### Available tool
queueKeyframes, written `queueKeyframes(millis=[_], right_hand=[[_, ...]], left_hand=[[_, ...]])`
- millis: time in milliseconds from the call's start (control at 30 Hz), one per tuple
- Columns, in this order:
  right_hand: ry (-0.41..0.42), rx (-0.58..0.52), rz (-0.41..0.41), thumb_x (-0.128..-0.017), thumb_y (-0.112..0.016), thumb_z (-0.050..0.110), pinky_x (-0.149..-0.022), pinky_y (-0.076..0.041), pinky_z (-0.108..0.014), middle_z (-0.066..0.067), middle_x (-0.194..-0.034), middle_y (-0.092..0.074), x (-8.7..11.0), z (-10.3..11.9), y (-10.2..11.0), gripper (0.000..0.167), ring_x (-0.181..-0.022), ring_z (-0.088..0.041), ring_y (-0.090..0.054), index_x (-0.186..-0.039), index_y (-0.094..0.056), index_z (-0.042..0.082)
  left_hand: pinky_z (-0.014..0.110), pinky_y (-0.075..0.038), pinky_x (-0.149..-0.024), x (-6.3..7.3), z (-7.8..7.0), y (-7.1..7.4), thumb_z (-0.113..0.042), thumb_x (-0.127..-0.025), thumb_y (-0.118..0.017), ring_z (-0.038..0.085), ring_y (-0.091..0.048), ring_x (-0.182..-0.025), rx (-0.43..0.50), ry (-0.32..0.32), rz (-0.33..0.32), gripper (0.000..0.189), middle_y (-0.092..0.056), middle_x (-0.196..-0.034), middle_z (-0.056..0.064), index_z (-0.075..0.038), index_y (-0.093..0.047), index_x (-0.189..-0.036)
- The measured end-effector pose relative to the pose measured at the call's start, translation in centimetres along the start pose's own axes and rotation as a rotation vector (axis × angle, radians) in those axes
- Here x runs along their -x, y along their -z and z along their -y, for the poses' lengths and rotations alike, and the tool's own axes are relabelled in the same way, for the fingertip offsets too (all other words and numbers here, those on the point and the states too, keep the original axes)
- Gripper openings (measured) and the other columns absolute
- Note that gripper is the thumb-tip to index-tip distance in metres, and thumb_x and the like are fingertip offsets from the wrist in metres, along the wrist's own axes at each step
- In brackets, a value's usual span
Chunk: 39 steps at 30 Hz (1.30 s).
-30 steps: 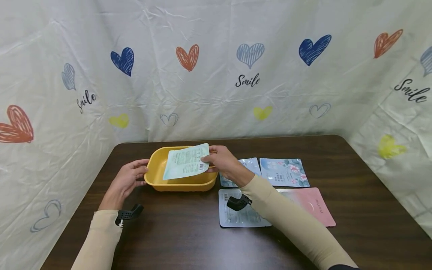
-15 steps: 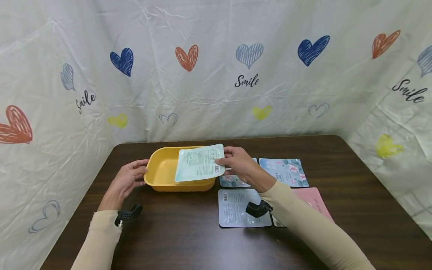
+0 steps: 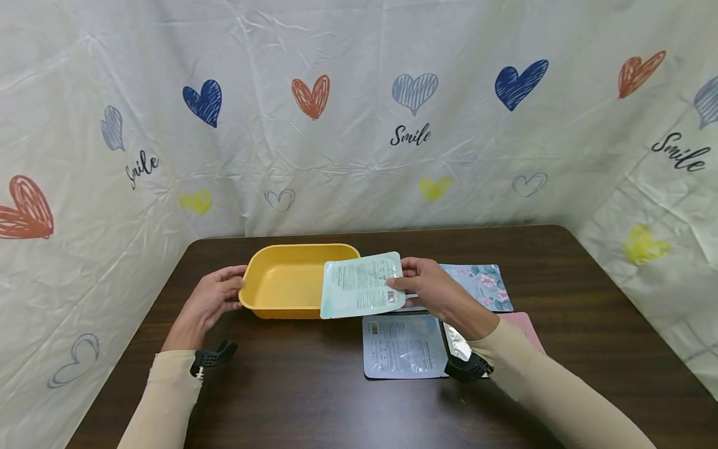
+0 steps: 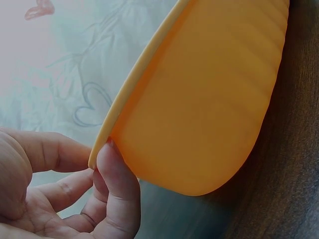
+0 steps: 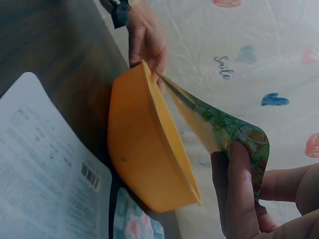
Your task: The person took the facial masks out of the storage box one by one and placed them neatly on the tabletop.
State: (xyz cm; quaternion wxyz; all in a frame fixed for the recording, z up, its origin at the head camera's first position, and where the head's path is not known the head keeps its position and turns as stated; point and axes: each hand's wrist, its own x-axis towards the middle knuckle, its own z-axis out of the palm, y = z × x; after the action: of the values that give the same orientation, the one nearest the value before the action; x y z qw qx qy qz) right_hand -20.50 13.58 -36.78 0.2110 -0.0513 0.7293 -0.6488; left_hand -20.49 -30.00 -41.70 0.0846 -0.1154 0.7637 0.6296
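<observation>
With thumb and fingers my left hand (image 3: 210,298) pinches the left rim of a yellow plastic basin (image 3: 280,280); the left wrist view shows the fingertips on both sides of that rim (image 4: 133,82). My right hand (image 3: 440,292) grips a pale green sheet mask packet (image 3: 359,285) by its right edge, thumb on top. The packet is held above the table and overlaps the basin's right end in the head view. Its printed text faces up, while a green leafy side (image 5: 219,122) shows in the right wrist view.
Right of the basin lie a blue floral packet (image 3: 485,284), a silvery packet (image 3: 401,349) and a pink packet (image 3: 521,327). My right hand and forearm partly cover them. Everything stands on a dark wooden table (image 3: 291,386) before a white curtain (image 3: 348,156) with printed hearts.
My right hand has moved right and slightly toward me with the green packet, from over the basin to its right end. The left hand and basin have stayed in place.
</observation>
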Motion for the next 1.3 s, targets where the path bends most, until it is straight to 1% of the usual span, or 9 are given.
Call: queueKeyframes(millis=[100,300,400,533,700,767,933,1100,1300], right_hand=[[-0.003,-0.005,0.005,-0.098,-0.065,0.009,-0.078,-0.061,-0.040,-0.013,-0.116,-0.070,1.0,-0.4,0.7,0.041,-0.094,-0.022,-0.073,-0.134,-0.051,-0.005],[-0.003,-0.002,0.019,-0.099,-0.066,0.012,-0.076,-0.060,-0.038,-0.009,-0.114,-0.071,3.3,-1.2,2.2,0.046,-0.093,-0.022,-0.073,-0.137,-0.048,-0.007],[-0.002,-0.006,0.035,-0.099,-0.065,0.015,-0.076,-0.060,-0.038,-0.008,-0.116,-0.071,4.5,-1.5,2.8,0.050,-0.095,-0.022,-0.073,-0.139,-0.046,-0.008],[-0.029,-0.013,0.043,-0.099,-0.066,0.020,-0.077,-0.059,-0.039,-0.007,-0.118,-0.071,6.1,-2.1,3.4,0.053,-0.098,-0.022,-0.072,-0.140,-0.045,-0.006],[-0.049,-0.045,0.082,-0.102,-0.063,0.022,-0.073,-0.059,-0.037,-0.005,-0.115,-0.072,7.9,-3.2,4.2,0.055,-0.098,-0.022,-0.072,-0.142,-0.041,-0.008],[-0.055,-0.055,0.103,-0.102,-0.062,0.021,-0.070,-0.058,-0.035,-0.005,-0.114,-0.072,8.5,-3.8,4.4,0.054,-0.096,-0.021,-0.072,-0.141,-0.040,-0.009],[-0.077,-0.079,0.130,-0.102,-0.061,0.017,-0.071,-0.060,-0.037,-0.006,-0.112,-0.073,10.0,-5.2,4.4,0.049,-0.094,-0.022,-0.073,-0.138,-0.043,-0.009],[-0.093,-0.102,0.171,-0.101,-0.061,0.016,-0.076,-0.061,-0.042,-0.009,-0.114,-0.073,11.5,-6.6,4.1,0.043,-0.096,-0.025,-0.074,-0.133,-0.048,-0.010],[-0.130,-0.200,0.229,-0.101,-0.061,0.013,-0.079,-0.061,-0.046,-0.011,-0.117,-0.072,12.9,-8.5,3.3,0.039,-0.099,-0.028,-0.073,-0.130,-0.049,-0.010]], left_hand=[[0.029,-0.058,-0.076,0.0,0.0,0.0,-0.018,-0.104,-0.058,0.016,-0.065,-0.094,0.001,0.002,0.003,0.053,-0.053,-0.138,0.017,-0.005,-0.043,-0.153],[0.028,-0.058,-0.076,0.0,0.0,0.0,-0.018,-0.104,-0.057,0.019,-0.064,-0.097,0.004,0.007,0.004,0.053,-0.049,-0.144,0.020,-0.006,-0.042,-0.154],[0.029,-0.058,-0.077,0.0,0.0,0.1,-0.018,-0.104,-0.058,0.019,-0.064,-0.098,0.005,0.007,0.004,0.054,-0.048,-0.144,0.020,-0.006,-0.041,-0.154],[0.029,-0.058,-0.078,0.0,0.0,0.1,-0.018,-0.104,-0.058,0.020,-0.064,-0.099,0.006,0.007,0.007,0.054,-0.049,-0.144,0.020,-0.006,-0.041,-0.154],[0.029,-0.058,-0.079,-0.1,0.0,0.1,-0.019,-0.104,-0.058,0.020,-0.064,-0.099,0.000,0.008,0.006,0.054,-0.050,-0.142,0.018,-0.006,-0.042,-0.154],[0.029,-0.058,-0.079,-0.1,0.0,0.1,-0.019,-0.104,-0.058,0.020,-0.064,-0.099,-0.002,0.007,0.006,0.054,-0.049,-0.143,0.019,-0.006,-0.042,-0.153],[0.029,-0.058,-0.077,-0.2,0.1,0.1,-0.018,-0.104,-0.057,0.021,-0.064,-0.100,0.001,0.007,0.006,0.054,-0.046,-0.147,0.022,-0.006,-0.041,-0.154],[0.029,-0.058,-0.077,-0.1,0.0,0.0,-0.017,-0.104,-0.057,0.019,-0.064,-0.098,0.006,0.009,0.005,0.053,-0.047,-0.146,0.021,-0.006,-0.041,-0.154],[0.029,-0.058,-0.077,0.1,-0.1,0.0,-0.017,-0.104,-0.057,0.018,-0.064,-0.096,0.007,0.002,0.009,0.054,-0.048,-0.144,0.021,-0.005,-0.041,-0.154]])
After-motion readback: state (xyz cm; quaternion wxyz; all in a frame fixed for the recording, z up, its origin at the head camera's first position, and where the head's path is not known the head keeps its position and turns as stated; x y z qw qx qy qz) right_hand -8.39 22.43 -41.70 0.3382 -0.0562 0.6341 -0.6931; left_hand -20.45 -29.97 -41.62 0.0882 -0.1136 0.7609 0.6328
